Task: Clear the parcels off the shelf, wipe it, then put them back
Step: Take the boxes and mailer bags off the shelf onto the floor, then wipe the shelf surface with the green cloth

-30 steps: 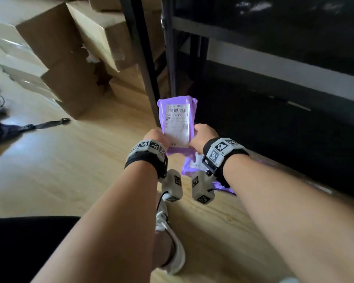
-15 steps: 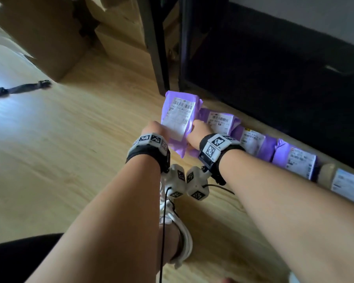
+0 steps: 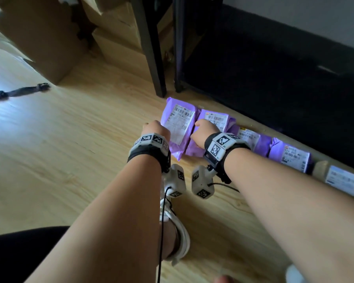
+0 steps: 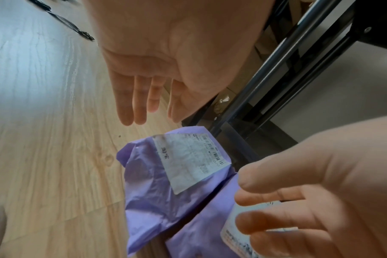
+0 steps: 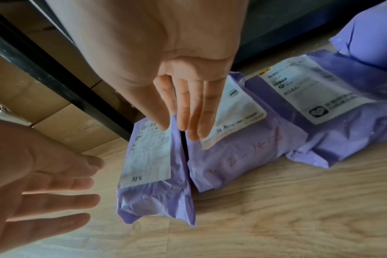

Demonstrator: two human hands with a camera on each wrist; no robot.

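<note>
A purple parcel (image 3: 178,127) with a white label lies flat on the wood floor, at the left end of a row. My left hand (image 3: 154,129) hovers just left of it, fingers straight (image 4: 141,101), holding nothing. My right hand (image 3: 204,132) is spread over the gap between this parcel (image 5: 152,174) and the second purple parcel (image 5: 239,157); its fingers (image 5: 188,113) are straight, and I cannot tell whether they touch. More purple parcels (image 3: 290,156) and a brown parcel (image 3: 339,180) continue the row to the right. The dark lower shelf (image 3: 274,68) runs behind the row.
Black shelf legs (image 3: 151,58) stand just behind the left parcel. Cardboard boxes (image 3: 39,37) are stacked at the far left. A black strap (image 3: 18,91) lies on the floor at left. My white shoe (image 3: 176,231) is below my wrists.
Both hands brought the purple parcel down from in front of the shelf to the floor beside the row and let go. The hands now stand open.
</note>
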